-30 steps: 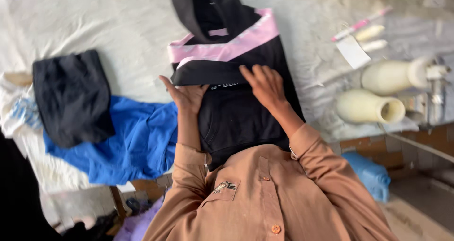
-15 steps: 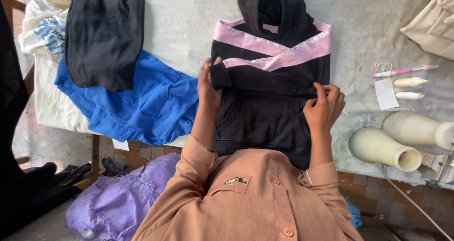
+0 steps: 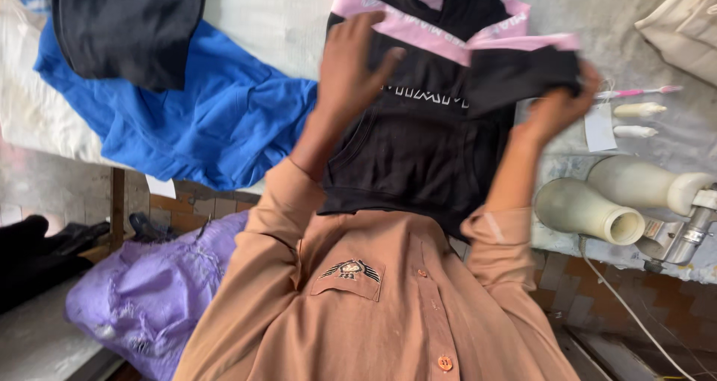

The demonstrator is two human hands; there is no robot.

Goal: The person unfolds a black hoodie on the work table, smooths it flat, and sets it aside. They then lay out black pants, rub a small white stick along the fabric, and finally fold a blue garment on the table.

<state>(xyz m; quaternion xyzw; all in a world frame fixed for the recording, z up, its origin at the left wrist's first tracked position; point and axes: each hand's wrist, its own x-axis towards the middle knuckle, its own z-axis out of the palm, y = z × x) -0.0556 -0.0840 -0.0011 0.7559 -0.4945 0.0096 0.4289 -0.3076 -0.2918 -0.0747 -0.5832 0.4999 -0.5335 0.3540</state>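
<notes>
A black hoodie (image 3: pixel 418 149) with a pink band across the chest lies flat on a white-covered table (image 3: pixel 269 15), hood pointing away from me. My left hand (image 3: pixel 351 71) hovers just over its left chest with fingers spread, holding nothing. My right hand (image 3: pixel 556 108) grips the hoodie's right sleeve (image 3: pixel 523 71) and holds it folded in over the body of the hoodie. Both my arms are in tan shirt sleeves.
A blue garment (image 3: pixel 216 127) lies left of the hoodie with a folded black garment (image 3: pixel 127 22) on top of it. At the right are two cream cone-shaped spools (image 3: pixel 590 209), a pink pen (image 3: pixel 635 92), a white tag (image 3: pixel 600 127) and a beige cloth (image 3: pixel 683 22). A purple bag (image 3: pixel 157 291) sits below the table.
My left hand has let go of the folded left sleeve and lifted, fingers open. My right hand has brought the right sleeve inward over the hoodie. The view has shifted closer.
</notes>
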